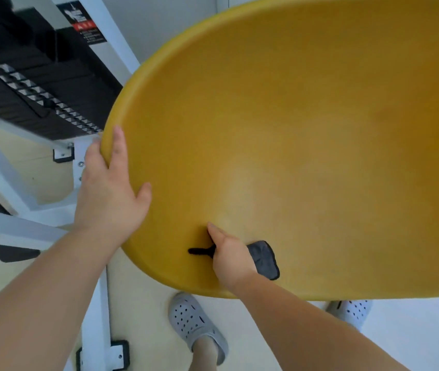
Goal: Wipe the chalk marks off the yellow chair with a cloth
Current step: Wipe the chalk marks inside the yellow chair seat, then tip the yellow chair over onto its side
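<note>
The yellow chair (306, 124) fills most of the view, its curved plastic shell tilted toward me. My left hand (111, 191) grips the shell's left rim, thumb on the inner face and fingers behind the edge. My right hand (229, 259) holds a dark grey cloth (263, 259) against the lower part of the shell. A thin black loop of the cloth sticks out to the left of the hand. A faint pale smear lies on the yellow surface just above my right hand. No sharp chalk lines show.
A white metal frame with a black weight stack (33, 84) stands at the left, close behind the chair rim. The floor is pale beige. My feet in grey perforated clogs (197, 325) stand below the chair's lower edge.
</note>
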{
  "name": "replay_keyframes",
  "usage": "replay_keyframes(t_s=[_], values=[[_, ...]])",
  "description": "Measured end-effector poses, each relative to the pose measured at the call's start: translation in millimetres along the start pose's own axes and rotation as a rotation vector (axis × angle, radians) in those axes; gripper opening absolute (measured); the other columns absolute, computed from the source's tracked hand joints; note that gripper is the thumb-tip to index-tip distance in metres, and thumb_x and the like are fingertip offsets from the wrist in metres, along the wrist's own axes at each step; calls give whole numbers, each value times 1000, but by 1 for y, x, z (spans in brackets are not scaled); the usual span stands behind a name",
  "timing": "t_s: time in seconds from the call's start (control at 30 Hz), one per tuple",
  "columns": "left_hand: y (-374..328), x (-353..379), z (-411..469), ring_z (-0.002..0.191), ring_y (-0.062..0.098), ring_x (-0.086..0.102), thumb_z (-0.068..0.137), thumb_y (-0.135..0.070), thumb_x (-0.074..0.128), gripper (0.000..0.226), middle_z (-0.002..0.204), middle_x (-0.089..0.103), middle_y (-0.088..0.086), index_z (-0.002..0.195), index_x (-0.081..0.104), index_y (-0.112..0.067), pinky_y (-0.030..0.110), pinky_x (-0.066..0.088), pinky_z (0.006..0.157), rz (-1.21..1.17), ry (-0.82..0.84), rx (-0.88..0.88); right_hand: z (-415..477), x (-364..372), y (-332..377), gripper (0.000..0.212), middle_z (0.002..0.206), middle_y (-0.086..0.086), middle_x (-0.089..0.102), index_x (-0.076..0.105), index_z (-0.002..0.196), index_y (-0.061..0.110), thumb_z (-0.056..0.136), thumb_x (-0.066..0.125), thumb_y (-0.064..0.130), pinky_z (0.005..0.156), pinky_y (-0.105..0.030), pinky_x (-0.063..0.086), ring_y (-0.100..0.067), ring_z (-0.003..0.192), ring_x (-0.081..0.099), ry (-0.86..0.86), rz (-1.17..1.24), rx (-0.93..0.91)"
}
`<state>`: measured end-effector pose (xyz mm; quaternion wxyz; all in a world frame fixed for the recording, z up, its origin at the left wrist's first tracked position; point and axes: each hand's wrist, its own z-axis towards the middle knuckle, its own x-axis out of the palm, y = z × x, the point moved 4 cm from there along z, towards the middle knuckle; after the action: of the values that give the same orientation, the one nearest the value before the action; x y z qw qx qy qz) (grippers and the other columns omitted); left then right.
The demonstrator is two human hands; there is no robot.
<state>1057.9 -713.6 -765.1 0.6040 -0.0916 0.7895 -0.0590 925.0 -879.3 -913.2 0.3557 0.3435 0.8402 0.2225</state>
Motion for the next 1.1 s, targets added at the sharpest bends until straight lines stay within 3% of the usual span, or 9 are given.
replay_keyframes(t_s=[0.13,0.2,0.27,0.37,0.47,0.6,0.77,0.97,1.1], values=[[-6,-3,-3,140,39,30,94,-43,59,100,159,9,14,155,-19,-36,53,35,113,-8,27,-51,-18,-60,12,67,158,4,42,37,155,29,99,33,-6,76,-19,52,18,85,59,-82,186,110],[-10,-6,-6,138,38,31,96,-42,57,96,158,13,15,155,-17,-35,55,35,113,-25,43,-71,-27,-88,24,66,155,2,45,40,154,31,99,33,-5,60,-13,50,15,62,55,-142,296,128],[-12,-8,-11,134,39,35,98,-43,52,89,154,19,17,156,-15,-33,56,37,111,-25,40,-69,-36,-112,37,66,151,2,49,43,153,32,98,33,-4,67,-31,56,6,64,55,-184,314,146],[-12,-10,-28,126,37,39,100,-45,45,82,145,28,19,157,-13,-31,53,41,106,-27,57,-71,-47,-129,61,65,126,9,54,46,149,33,97,32,-4,68,-37,55,4,59,64,-155,342,126],[-10,-9,-58,112,27,41,101,-45,43,82,136,33,16,158,-14,-30,46,43,97,-44,92,-63,-50,-131,80,60,107,18,56,48,147,34,97,34,2,84,-48,60,-1,79,70,-133,353,110],[-8,0,-108,106,21,38,101,-39,44,80,132,35,16,160,-7,-22,39,41,96,-104,88,-15,-45,-123,104,49,142,3,56,40,153,28,105,45,33,91,-35,49,-22,117,60,-165,350,76],[-5,11,-171,105,10,35,100,-40,44,83,127,36,6,156,-16,-25,31,42,99,-180,195,71,-32,-118,133,91,163,-7,33,10,163,28,93,53,68,106,-45,45,-29,142,44,-313,314,126],[17,9,-211,110,6,38,102,-51,19,71,130,34,-9,149,-33,-34,23,38,104,-78,489,408,-23,-118,146,110,161,-4,27,-9,162,27,87,65,61,74,-36,48,-25,110,60,-487,321,212],[28,-15,-177,96,5,48,103,-45,27,52,108,50,-14,154,25,-35,34,52,90,-106,374,509,-15,-106,145,109,158,-2,31,-7,162,28,85,67,49,77,-36,54,-19,96,58,-534,382,195]])
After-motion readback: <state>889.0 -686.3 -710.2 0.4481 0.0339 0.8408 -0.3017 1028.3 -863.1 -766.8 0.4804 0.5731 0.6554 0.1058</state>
